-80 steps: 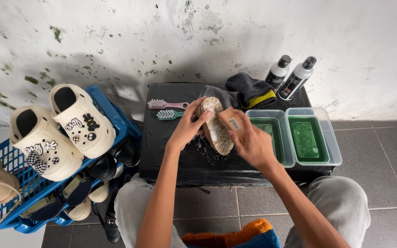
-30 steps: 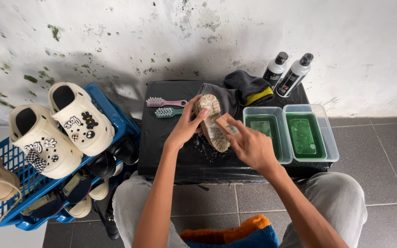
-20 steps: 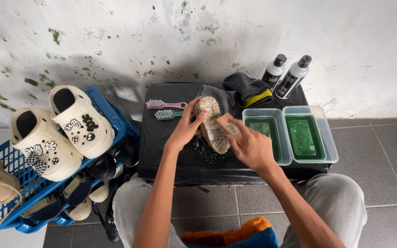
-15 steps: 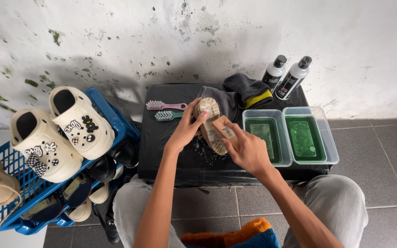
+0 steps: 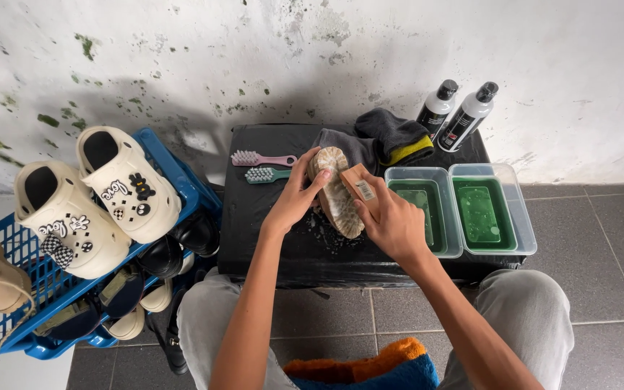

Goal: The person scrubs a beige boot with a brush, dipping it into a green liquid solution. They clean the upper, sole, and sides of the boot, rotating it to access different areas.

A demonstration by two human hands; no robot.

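Left hand [image 5: 294, 202] fingers grip shoe [image 5: 335, 191]; right hand [image 5: 393, 224] fingers clamp brush [image 5: 361, 189]. Best: steady shoe firmly, short strokes.

Bright, even daylight, soft and diffuse; sharp focus throughout, no motion blur. A soft shadow falls on the wall [image 5: 182, 65] behind the black surface [image 5: 269, 238], faint glare on its wet plastic. Slight wide-angle bending at frame edges.
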